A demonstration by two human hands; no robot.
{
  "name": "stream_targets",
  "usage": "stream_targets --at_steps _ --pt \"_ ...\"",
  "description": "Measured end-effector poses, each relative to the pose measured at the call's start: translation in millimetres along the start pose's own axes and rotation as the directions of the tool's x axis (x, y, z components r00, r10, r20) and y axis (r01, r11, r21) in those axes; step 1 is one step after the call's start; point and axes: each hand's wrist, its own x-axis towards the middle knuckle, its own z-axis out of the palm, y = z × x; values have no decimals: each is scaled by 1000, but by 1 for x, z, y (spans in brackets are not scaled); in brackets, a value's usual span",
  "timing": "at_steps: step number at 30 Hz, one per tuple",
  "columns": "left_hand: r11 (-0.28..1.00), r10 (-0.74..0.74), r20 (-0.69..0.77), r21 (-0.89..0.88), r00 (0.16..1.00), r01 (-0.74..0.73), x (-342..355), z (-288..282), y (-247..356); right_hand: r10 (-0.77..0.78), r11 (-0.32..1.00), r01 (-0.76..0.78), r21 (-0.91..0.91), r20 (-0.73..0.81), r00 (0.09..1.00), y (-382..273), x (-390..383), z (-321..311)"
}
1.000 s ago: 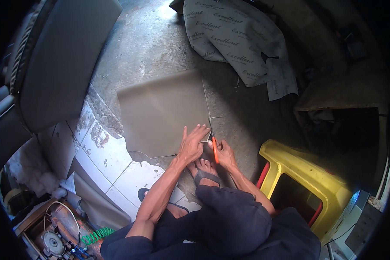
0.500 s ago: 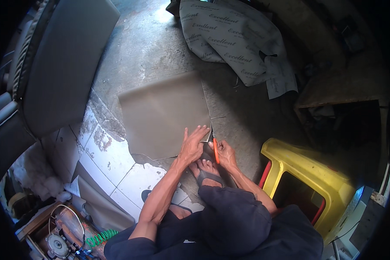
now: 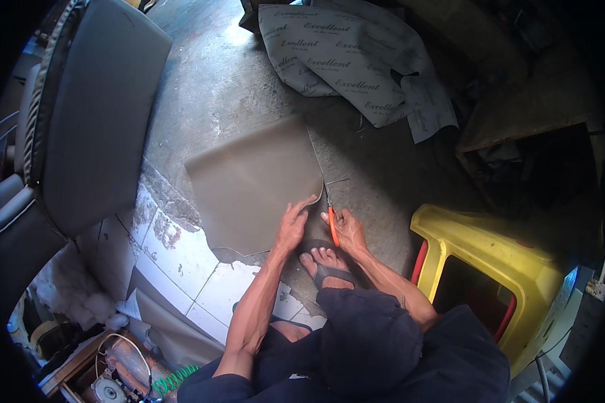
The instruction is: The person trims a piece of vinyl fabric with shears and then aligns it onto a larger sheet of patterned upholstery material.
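A brown leather-like sheet (image 3: 249,185) lies on the floor in front of me. My left hand (image 3: 292,227) grips its near right edge, which curls up a little at the fingertips. My right hand (image 3: 349,233) is closed round scissors with orange handles (image 3: 333,232). Their blades point away from me along the sheet's right edge, with the tips at that edge. My sandalled foot (image 3: 327,265) rests just below both hands. A thin strip (image 3: 339,181) sticks out to the right of the blade tips.
Printed grey material (image 3: 346,60) lies heaped at the far right. A yellow plastic stool (image 3: 444,235) lies on its side to my right. On the left stands a grey padded seat (image 3: 101,107). White tiles (image 3: 175,252) and a machine with a green coiled hose (image 3: 175,378) are nearer.
My left hand has shifted slightly left and now lifts the sheet's edge instead of lying flat on it. The scissors have moved a little away from me along the edge.
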Motion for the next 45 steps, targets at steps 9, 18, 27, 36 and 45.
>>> stream_targets --at_steps 9,18,27,36,45 --pt "983 18 -5 -181 1000 -18 1 -11 -5 4 998 -5 -66 -3 1000 -19 13 0" --pt "964 -2 -12 -265 1000 -1 -1 -14 3 -25 998 24 -63 -26 999 -15 17 6" --pt "947 -46 12 -317 999 48 -2 -21 11 -69 997 66 -50 -67 995 -17 29 9" --pt "841 -143 5 -527 990 124 -4 -27 -7 -45 996 41 -81 -51 998 -26 37 10" --pt "800 -172 -45 -589 984 113 -7 -29 1 -78 996 75 -42 -73 994 -25 38 13"
